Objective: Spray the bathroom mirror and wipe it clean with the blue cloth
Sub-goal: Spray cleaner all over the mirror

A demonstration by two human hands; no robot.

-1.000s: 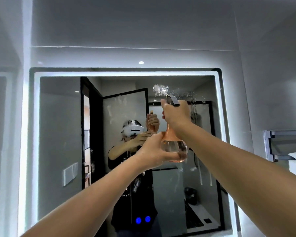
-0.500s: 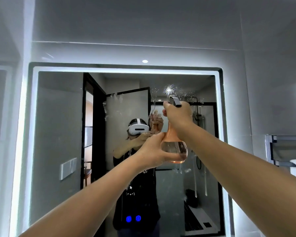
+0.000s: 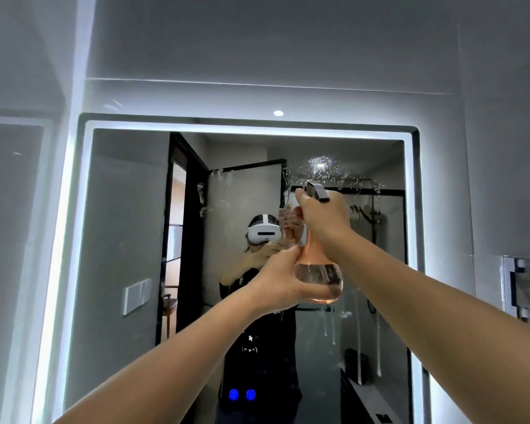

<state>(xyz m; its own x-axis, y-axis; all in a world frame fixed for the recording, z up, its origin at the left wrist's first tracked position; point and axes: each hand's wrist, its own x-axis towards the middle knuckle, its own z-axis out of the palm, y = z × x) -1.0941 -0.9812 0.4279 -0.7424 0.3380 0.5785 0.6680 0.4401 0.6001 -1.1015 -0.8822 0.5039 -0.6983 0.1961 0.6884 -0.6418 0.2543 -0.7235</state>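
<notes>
A backlit bathroom mirror (image 3: 126, 234) fills the wall ahead. I hold a clear pink spray bottle (image 3: 317, 270) up in front of it. My left hand (image 3: 280, 283) grips the round base of the bottle. My right hand (image 3: 322, 215) is curled round the neck and trigger under the grey nozzle (image 3: 317, 191). Fresh spray droplets (image 3: 322, 166) dot the glass just above the nozzle, and streaks (image 3: 331, 328) run down lower on the right. More wet marks (image 3: 218, 179) sit at upper centre. No blue cloth is in view.
A metal towel rack (image 3: 520, 286) juts from the right wall. Grey tiled walls (image 3: 257, 41) surround the mirror. The mirror reflects a person with a white headset, a dark door frame and a shower enclosure.
The view has tilted up, so the mirror sits lower in frame. Both hands keep their hold on the bottle. The spray patch above the nozzle has spread wider on the glass.
</notes>
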